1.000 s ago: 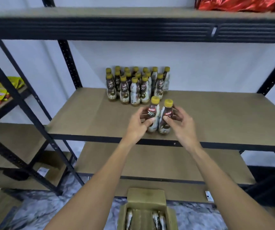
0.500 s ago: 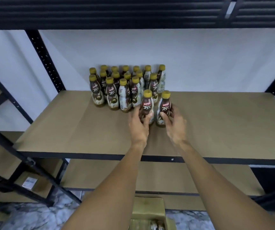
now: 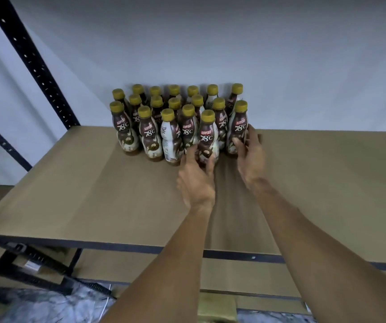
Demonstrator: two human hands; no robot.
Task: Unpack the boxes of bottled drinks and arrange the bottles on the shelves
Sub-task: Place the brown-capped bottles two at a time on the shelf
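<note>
Left grip [image 3: 196,180], right grip [image 3: 250,157] round bottles [image 3: 207,138]

Glossy plastic bottles [image 3: 178,127] with yellow caps stand on a matt fibreboard shelf [image 3: 98,187] framed in black metal.

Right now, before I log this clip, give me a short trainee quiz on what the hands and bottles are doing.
1. True or false: the left hand grips a yellow-capped brown plastic bottle.
2. The right hand holds a second yellow-capped bottle at which end of the bottle group on the tan wooden shelf board? A left, B right, C neither.
3. Fill in: every visible bottle cap is ___.
Key: 1 true; 2 B; 3 yellow.
</note>
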